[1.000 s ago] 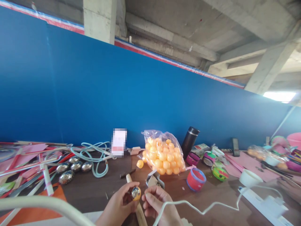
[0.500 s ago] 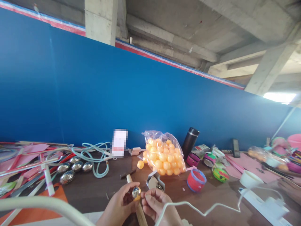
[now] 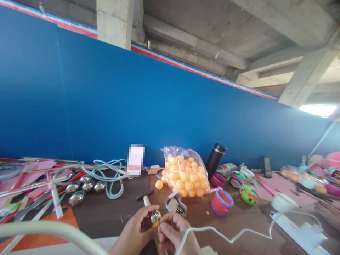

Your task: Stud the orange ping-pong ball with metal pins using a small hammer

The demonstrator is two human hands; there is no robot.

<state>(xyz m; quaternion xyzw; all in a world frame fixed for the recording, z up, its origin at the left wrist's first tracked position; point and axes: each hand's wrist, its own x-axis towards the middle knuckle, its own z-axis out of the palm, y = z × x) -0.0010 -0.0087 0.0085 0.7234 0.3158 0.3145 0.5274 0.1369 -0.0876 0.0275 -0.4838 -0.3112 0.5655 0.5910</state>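
Note:
My left hand (image 3: 136, 228) is wrapped round a shiny silver ball (image 3: 155, 216) at the bottom centre, its thumb and forefinger on either side. Close against the ball's right side is my right hand (image 3: 177, 232), thumb and fingers pinched together; anything between those fingertips is too small to make out. A hammer lies beneath the hands, its pale wooden handle (image 3: 146, 201) partly covered and its dark head (image 3: 145, 195) beyond. An opened small box (image 3: 174, 204) holding small metal pieces sits just behind my right hand.
A clear bag of orange balls (image 3: 186, 177) stands behind the box, with a black bottle (image 3: 215, 159) to its right. Several silver balls (image 3: 77, 198) and a coiled pale blue cord (image 3: 108, 168) lie left. A white cable (image 3: 217, 232) crosses the front right, towards a power strip (image 3: 297, 235).
The fingers of my right hand have shifted slightly down and left, closer against the silver ball. The view has moved a little.

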